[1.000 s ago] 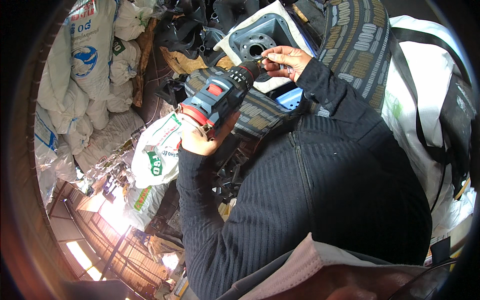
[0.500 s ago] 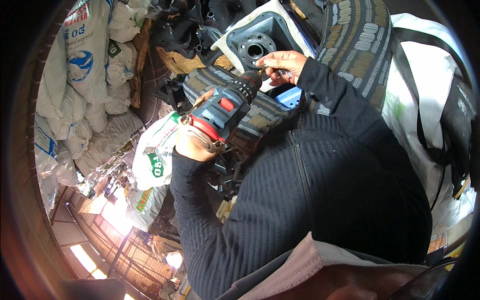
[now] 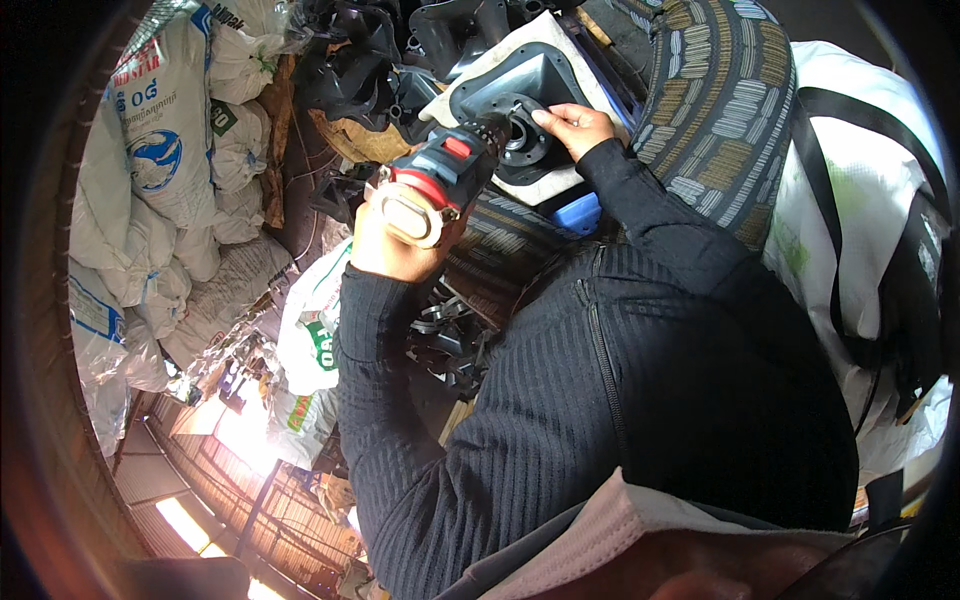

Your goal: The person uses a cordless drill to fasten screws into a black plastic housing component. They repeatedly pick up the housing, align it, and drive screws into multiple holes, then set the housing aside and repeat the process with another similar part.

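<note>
My left hand (image 3: pixel 392 245) is wrapped round a grey-and-red cordless drill (image 3: pixel 440 170). The drill's black chuck points up and right, close against the round flange of a dark grey moulded part (image 3: pixel 550 82). At the right side of that flange my right hand (image 3: pixel 580 130) is closed, its fingertips on the rim; its other fingers are curled and whatever they cover is hidden. The flanged part sits on a whitish padded sheet (image 3: pixel 548 190). The chuck hides the drill's tip.
A patterned, padded surface (image 3: pixel 715 110) curves along the right. Full white sacks (image 3: pixel 165 110) are stacked at the left. Black moulded parts (image 3: pixel 370 65) lie at the far side. A blue plastic piece (image 3: pixel 578 214) is below the padded sheet, and a white strapped bag (image 3: pixel 850 170) stands at right.
The drill has tilted and its chuck has come up against the flange. My right hand has shifted right from the drill's tip to the flange rim. Small shiny pieces seen in it earlier are now hidden.
</note>
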The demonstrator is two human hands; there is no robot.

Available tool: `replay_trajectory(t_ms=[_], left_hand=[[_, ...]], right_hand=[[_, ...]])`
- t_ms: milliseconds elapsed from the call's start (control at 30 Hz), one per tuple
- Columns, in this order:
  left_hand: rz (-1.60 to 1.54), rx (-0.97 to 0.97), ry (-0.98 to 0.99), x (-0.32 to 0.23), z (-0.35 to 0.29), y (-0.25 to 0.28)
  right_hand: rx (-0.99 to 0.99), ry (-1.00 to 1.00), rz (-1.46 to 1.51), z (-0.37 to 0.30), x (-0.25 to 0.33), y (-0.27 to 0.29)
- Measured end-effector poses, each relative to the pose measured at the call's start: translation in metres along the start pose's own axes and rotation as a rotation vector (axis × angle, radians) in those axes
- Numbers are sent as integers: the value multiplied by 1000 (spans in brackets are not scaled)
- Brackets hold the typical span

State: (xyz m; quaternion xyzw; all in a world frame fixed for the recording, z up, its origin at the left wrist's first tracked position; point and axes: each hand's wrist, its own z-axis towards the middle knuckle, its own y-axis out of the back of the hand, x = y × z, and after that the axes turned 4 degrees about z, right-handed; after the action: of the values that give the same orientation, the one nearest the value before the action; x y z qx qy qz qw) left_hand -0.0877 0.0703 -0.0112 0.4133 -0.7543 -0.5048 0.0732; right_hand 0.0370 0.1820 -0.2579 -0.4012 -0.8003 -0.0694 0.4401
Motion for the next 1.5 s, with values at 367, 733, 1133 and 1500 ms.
replay_trajectory(t_ms=[367,733,1133,1500], left_hand=[[156,142,-186,0,31,7],[284,185,-283,6,36,-10],[67,-18,14,3,-8,-32],[-263,211,64,22,-158,-137]], right_hand=[[163,-75,103,-5,0,2],[129,23,-162,-17,25,3],[69,170,-255,-3,14,-3],[395,-263,440,-4,56,21]])
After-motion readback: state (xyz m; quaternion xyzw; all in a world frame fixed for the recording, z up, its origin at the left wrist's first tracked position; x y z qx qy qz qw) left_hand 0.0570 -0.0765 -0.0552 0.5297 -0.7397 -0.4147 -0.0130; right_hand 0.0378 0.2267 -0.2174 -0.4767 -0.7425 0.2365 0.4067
